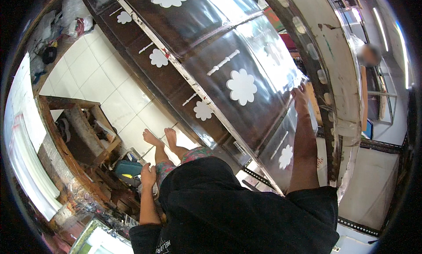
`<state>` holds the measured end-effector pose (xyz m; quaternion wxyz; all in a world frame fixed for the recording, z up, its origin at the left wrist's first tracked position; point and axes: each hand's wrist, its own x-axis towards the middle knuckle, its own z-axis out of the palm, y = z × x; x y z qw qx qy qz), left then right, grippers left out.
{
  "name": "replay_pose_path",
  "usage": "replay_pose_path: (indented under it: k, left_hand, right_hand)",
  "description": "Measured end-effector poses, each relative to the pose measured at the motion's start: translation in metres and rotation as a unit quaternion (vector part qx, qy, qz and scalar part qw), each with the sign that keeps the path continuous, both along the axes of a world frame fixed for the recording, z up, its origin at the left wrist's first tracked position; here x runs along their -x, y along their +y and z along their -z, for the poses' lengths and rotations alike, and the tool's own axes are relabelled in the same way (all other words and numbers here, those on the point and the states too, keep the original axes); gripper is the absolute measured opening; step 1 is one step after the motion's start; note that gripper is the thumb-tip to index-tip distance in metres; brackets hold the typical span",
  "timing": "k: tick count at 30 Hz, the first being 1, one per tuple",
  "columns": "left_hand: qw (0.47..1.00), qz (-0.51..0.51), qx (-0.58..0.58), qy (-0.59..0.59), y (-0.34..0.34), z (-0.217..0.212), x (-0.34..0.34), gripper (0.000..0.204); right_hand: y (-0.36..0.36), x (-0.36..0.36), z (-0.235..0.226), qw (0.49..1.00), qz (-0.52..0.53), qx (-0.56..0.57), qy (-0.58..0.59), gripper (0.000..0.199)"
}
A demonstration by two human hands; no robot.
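Note:
A long dark table (pixel 184 43) slants across the middle, with white flower-shaped pieces (pixel 241 87) and thin white bars (pixel 223 62) lying on it. A glossy clear sheet (pixel 268 43) covers part of the dark surface and reflects the light. At its right edge, my right hand (pixel 300 98) has its fingers bent on the sheet's rim and appears to pinch it. My left hand (pixel 148 175) hangs low by my leg, fingers loosely apart with nothing seen in them. A dark green case (pixel 128 170) sits close beside that hand.
A white-painted rail (pixel 184 71) splits the table lengthwise. On the left stand a wooden shelf (pixel 83 131) and a stack of white sheets (pixel 30 166). Bundled plastic (pixel 72 12) lies at the far left. A curved, paint-marked beam (pixel 338 65) runs along the right; another person (pixel 368 55) is behind it.

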<state>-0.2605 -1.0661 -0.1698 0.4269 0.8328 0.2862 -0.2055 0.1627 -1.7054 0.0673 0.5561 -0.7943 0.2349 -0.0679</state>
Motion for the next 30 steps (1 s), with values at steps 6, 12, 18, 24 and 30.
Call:
replay_pose_path:
  k: [6,12,18,24,30]
  left_hand:
    - [1.0,0.012,-0.005,0.011,0.004,0.005,0.021,0.039]
    - [0.998,0.013,-0.009,0.062,0.004,0.003,0.026,0.04]
    - [0.999,0.016,-0.01,0.027,0.0,0.007,0.02,0.042]
    - [1.0,0.021,-0.002,0.023,-0.002,0.01,0.013,0.042]
    - [1.0,0.012,-0.01,0.012,0.002,0.012,0.026,0.04]
  right_hand:
    - [-0.01,-0.001,-0.002,0.786,-0.039,0.613,0.067,0.05]
    - [0.026,0.014,-0.013,0.856,-0.149,0.491,0.055,0.04]
    - [0.067,0.033,-0.017,0.893,-0.157,0.41,0.096,0.033]
    - [0.066,0.039,-0.013,0.851,-0.182,0.49,0.05,0.042]
    - [0.091,0.045,-0.037,0.875,-0.195,0.43,0.11,0.046]
